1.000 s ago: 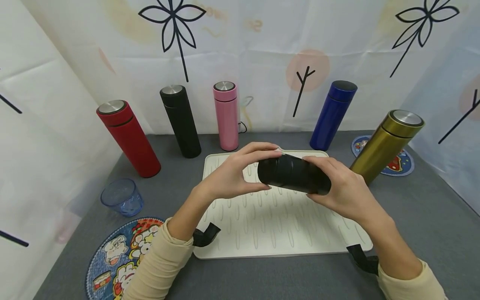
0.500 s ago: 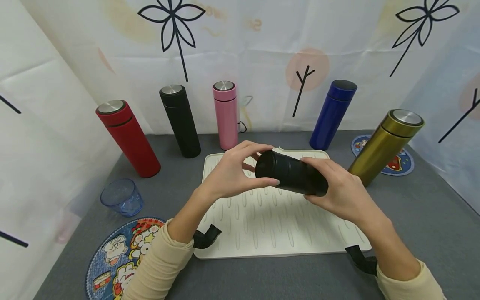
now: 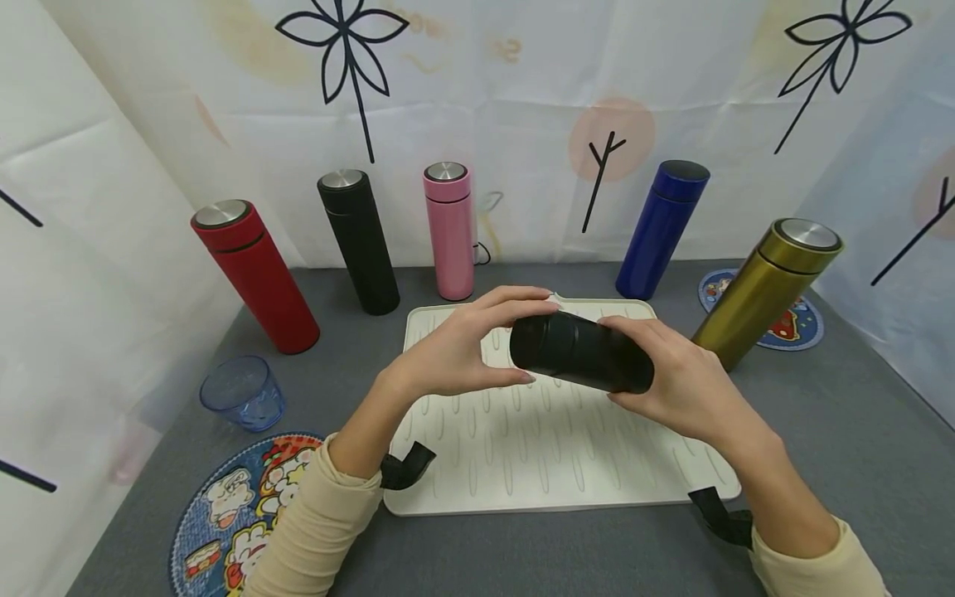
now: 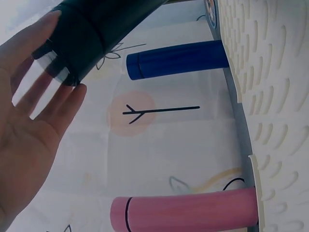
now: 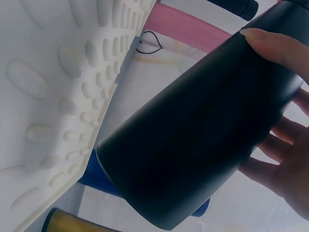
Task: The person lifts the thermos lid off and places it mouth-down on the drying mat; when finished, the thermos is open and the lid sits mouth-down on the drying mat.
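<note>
A black bottle [image 3: 582, 352] is held tilted in the air over a cream ribbed tray [image 3: 522, 489], its lid end toward the left. My left hand [image 3: 455, 348] spans that lid end with thumb and fingertips. The left wrist view shows this hand's fingers [image 4: 75, 104] at the lid rim, with a gap between palm and lid. My right hand [image 3: 690, 385] grips the base end, thumb and fingers on opposite sides. Seen from the right wrist, my right thumb [image 5: 275, 48] lies along the bottle [image 5: 193, 125], and its other fingers are partly hidden behind.
Behind the tray stand a second black bottle [image 3: 361, 249], a pink one [image 3: 451, 236] and a blue one [image 3: 660, 236]. A red bottle [image 3: 261, 286] and a glass [image 3: 246, 398] are left, above a round patterned mat [image 3: 231, 514]. A gold bottle [image 3: 761, 294] stands right, by another mat [image 3: 806, 327].
My left fingers and thumb shifted around the lid end: the thumb lay over it half a second ago and now sits lower left. The bottle has turned and moved slightly; my right hand keeps its grip.
</note>
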{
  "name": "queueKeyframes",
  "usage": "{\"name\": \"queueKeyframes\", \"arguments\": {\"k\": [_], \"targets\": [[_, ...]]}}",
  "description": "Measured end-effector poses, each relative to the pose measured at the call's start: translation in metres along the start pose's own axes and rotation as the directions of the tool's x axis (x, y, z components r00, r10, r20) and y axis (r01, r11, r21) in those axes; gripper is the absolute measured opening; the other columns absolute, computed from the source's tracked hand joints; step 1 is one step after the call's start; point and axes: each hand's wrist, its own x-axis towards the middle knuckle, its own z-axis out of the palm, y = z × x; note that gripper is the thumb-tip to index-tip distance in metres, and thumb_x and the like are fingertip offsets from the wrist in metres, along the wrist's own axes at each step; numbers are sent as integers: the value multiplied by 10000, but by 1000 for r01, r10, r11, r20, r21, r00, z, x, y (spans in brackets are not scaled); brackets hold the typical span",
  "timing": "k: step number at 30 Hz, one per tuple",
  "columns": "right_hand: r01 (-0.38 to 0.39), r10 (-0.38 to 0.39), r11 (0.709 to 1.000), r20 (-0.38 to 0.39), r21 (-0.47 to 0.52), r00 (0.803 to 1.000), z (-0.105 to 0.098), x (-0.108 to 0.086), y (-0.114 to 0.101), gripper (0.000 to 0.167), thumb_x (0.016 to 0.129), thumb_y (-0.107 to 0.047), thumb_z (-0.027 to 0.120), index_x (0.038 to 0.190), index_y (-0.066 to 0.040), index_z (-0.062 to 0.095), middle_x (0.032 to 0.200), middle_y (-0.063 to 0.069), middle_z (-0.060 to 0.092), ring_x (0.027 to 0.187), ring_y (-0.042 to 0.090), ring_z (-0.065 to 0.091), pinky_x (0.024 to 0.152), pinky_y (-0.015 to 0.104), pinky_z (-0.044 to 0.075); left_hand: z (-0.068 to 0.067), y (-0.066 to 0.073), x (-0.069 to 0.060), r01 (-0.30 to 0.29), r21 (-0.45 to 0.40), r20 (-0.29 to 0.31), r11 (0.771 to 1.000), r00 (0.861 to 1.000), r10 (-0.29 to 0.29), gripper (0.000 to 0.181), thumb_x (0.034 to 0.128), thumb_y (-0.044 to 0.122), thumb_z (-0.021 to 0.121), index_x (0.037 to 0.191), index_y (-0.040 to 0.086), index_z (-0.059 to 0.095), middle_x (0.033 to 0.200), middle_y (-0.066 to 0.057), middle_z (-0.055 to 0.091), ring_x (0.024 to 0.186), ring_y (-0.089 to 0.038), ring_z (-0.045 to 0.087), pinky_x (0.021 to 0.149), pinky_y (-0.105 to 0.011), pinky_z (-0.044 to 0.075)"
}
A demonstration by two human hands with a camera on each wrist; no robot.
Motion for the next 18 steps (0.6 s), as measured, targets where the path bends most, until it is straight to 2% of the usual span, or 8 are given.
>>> {"name": "queueKeyframes", "arguments": {"k": [4, 8, 12, 14, 18], "targets": [[-23, 23, 1000, 39, 17, 999, -2, 0, -1, 863, 591, -87, 908, 1341, -106, 481, 1231, 170, 559, 1065, 381, 565, 806, 599, 481, -2, -2, -1, -58, 19, 49, 998, 997, 57, 705, 711, -3, 825, 1340, 28, 508, 1423, -100, 425, 1313, -152, 367, 1009, -296, 389], [-41, 39, 999, 69, 34, 997, -3, 0, -2, 861, 599, -100, 905, 1348, -105, 481, 1239, 168, 560, 1076, 369, 562, 823, 591, 477, -2, -2, -1, -55, 26, 37, 998, 998, 54, 675, 718, 32, 831, 1322, 35, 530, 1394, -96, 460, 1293, -149, 391, 981, -291, 414], [-56, 52, 998, 92, 41, 994, -3, 0, -3, 857, 609, -109, 902, 1353, -100, 477, 1250, 172, 554, 1093, 370, 551, 838, 596, 467, -1, -1, -1, -19, 5, 1, 1000, 1000, 19, 663, 708, 82, 850, 1297, 39, 548, 1315, -75, 509, 1217, -133, 449, 872, -264, 485], [-60, 57, 997, 96, 37, 994, -3, 0, -3, 858, 606, -114, 904, 1351, -100, 478, 1252, 172, 552, 1096, 368, 549, 837, 597, 468, 0, -1, -1, 18, -8, -17, 1000, 1000, -18, 664, 704, 106, 858, 1290, 40, 552, 1261, -58, 532, 1154, -125, 481, 823, -249, 505], [-61, 58, 998, 103, 27, 993, -1, 0, -2, 867, 598, -130, 907, 1350, -100, 474, 1259, 168, 549, 1101, 360, 547, 834, 593, 472, 1, 0, -1, 107, -17, -46, 994, 993, -107, 667, 702, 161, 866, 1283, 45, 559, 1180, -22, 561, 1066, -115, 515, 814, -238, 509]]}}
